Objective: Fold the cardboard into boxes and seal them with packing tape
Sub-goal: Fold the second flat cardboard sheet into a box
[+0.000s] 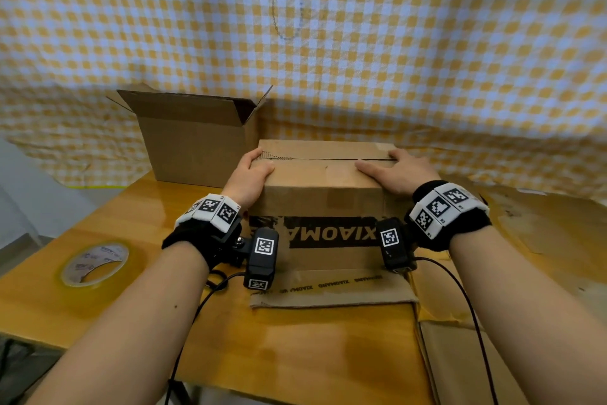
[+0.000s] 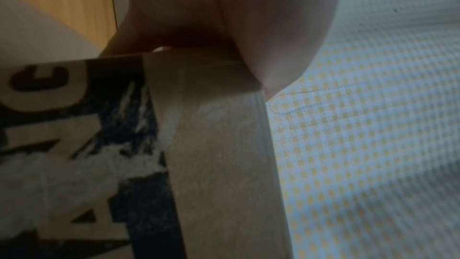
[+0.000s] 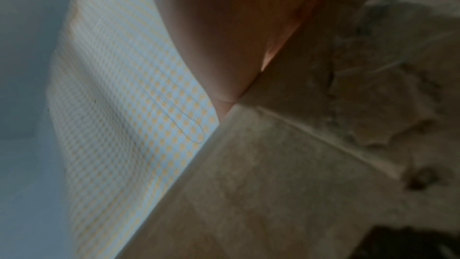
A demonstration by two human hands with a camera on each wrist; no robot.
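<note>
We hold the box [image 1: 323, 181]: left hand [image 1: 251, 171] curls over its 9 o'clock corner, right hand [image 1: 399, 171] flat at 3 o'clock.

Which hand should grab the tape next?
Probably the left. The tape lies on the table on the left side, nearer the left hand. The right hand is across the box from it and could hold the box shut.
</note>
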